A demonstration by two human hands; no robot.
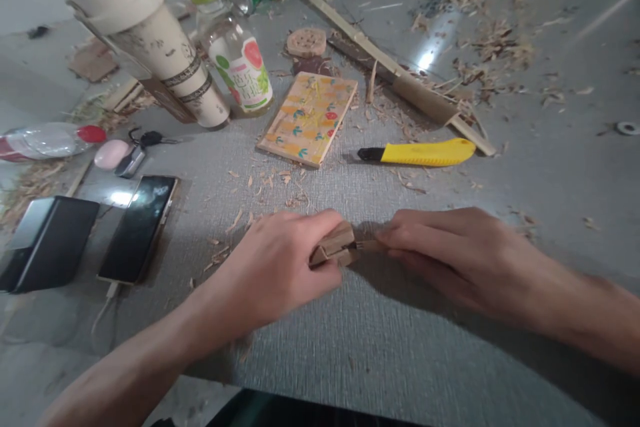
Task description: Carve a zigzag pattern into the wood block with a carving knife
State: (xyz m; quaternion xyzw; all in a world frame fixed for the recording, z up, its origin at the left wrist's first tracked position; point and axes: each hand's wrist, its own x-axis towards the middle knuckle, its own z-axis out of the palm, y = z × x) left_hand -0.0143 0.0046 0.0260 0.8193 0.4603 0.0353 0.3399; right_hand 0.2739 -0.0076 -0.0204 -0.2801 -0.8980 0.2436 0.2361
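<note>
My left hand (280, 267) is closed around a small pale wooden block piece (334, 245) resting on the grey mat (380, 347). My right hand (450, 253) meets it from the right, its fingertips pinched on a thin wooden piece (367, 246) that touches the block. Both hands lie low on the mat, near its middle. What lies under the palms is hidden.
A yellow utility knife (425, 152) lies just beyond the hands. Farther back are a patterned board (310, 118), a long bamboo strip (400, 73), a beige tumbler (150, 40) and a drink bottle (233, 47). A phone (140, 227) and black case (50, 240) sit left. Shavings are scattered around.
</note>
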